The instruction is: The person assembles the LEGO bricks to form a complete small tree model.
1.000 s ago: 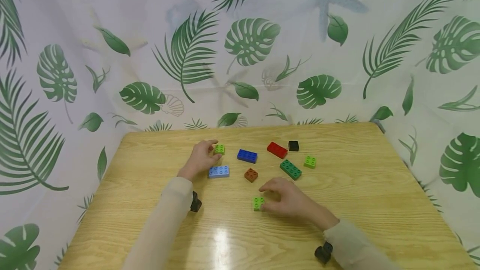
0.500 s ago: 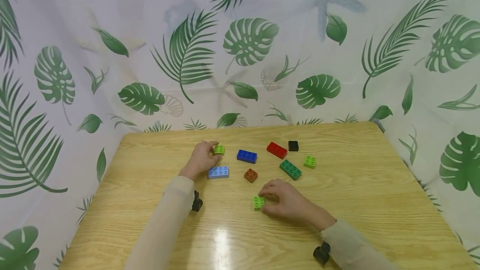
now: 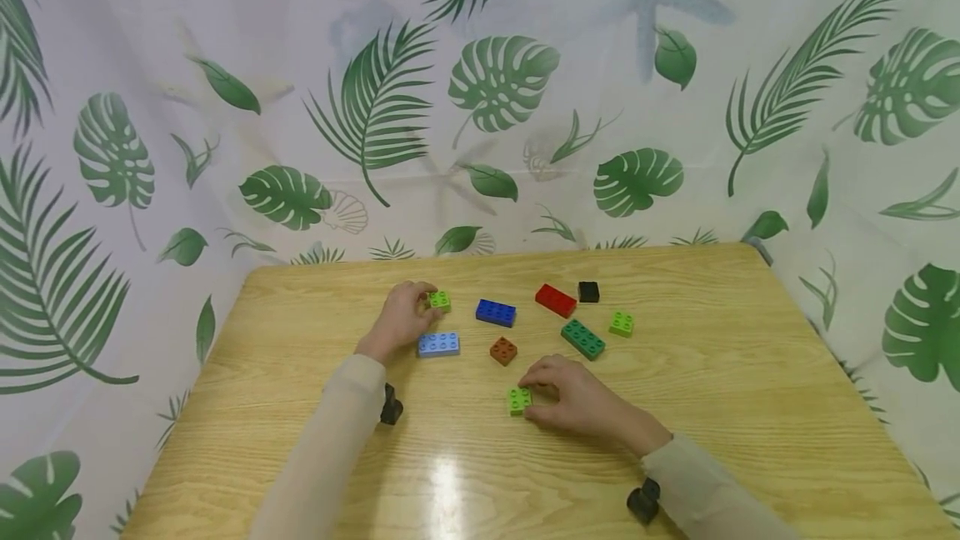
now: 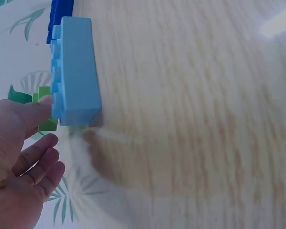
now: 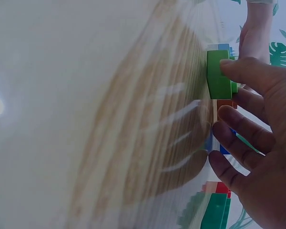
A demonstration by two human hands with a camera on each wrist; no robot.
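At the back left of the table my left hand (image 3: 401,317) pinches a small lime-green toy brick (image 3: 440,301) between thumb and forefinger. Just in front of that hand lies a light blue brick (image 4: 76,71), which partly covers the lime one in the left wrist view. My right hand (image 3: 573,397) pinches another lime-green brick (image 3: 519,402) nearer the front, its thumb against the side of the brick (image 5: 218,76) in the right wrist view. The other right fingers are bent loosely below. A brown square brick (image 3: 503,350) lies just beyond the right hand.
A dark blue brick (image 3: 496,312), a red brick (image 3: 556,300), a black brick (image 3: 588,292), a dark green brick (image 3: 582,339) and a third lime-green brick (image 3: 621,323) are spread across the back of the wooden table (image 3: 750,407). A leaf-patterned cloth (image 3: 525,215) hangs behind it.
The right fingers have drawn in around the near lime-green brick, which has shifted slightly away from the front edge. The left fingers have come closer around the far lime-green brick.
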